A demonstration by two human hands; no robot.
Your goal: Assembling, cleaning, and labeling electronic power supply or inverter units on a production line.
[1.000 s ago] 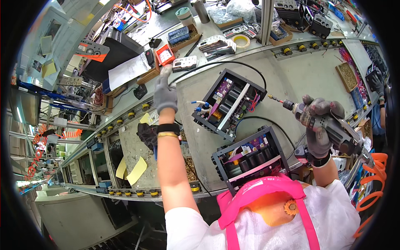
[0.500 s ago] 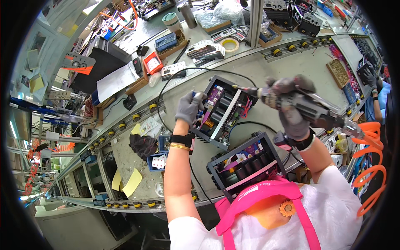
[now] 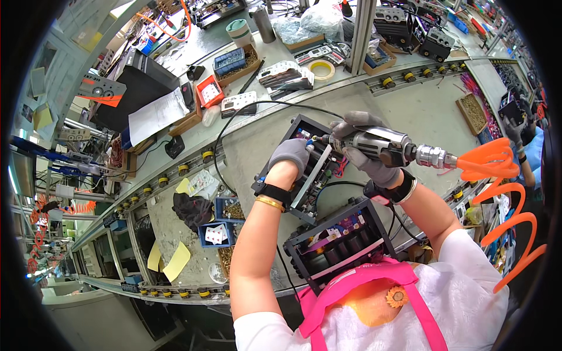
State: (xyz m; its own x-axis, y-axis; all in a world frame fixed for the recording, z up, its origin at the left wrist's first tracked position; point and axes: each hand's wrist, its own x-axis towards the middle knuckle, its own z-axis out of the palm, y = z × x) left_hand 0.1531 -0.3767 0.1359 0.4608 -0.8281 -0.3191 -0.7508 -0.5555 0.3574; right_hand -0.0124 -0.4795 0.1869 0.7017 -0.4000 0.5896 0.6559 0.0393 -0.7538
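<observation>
My right hand [image 3: 379, 169], in a grey glove, is wrapped round a silver and black air screwdriver [image 3: 393, 146] lying nearly level, its bit pointing left. My gloved left hand [image 3: 291, 154] is closed over an open black metal case [image 3: 319, 167]. Its fingertips pinch together right at the bit's tip; something small and bluish shows there, too small to name. Inside the case are dark cylinders, circuit boards and a pale crossbar, partly covered by my hands. Nearer my body stands a second open case [image 3: 287, 245] with similar parts.
An orange coiled hose [image 3: 489, 161] trails right from the screwdriver. A black cable [image 3: 225, 131] loops round the first case. Blue bins [image 3: 206, 244] and a dark cloth [image 3: 190, 212] lie at left. Rollers [image 3: 208, 155] edge the bench. A co-worker's gloved hand [image 3: 515, 131] shows far right.
My left hand has moved right, from the case's left side to over its interior. The screwdriver in my right hand has come left and down, so its bit now meets my left fingertips.
</observation>
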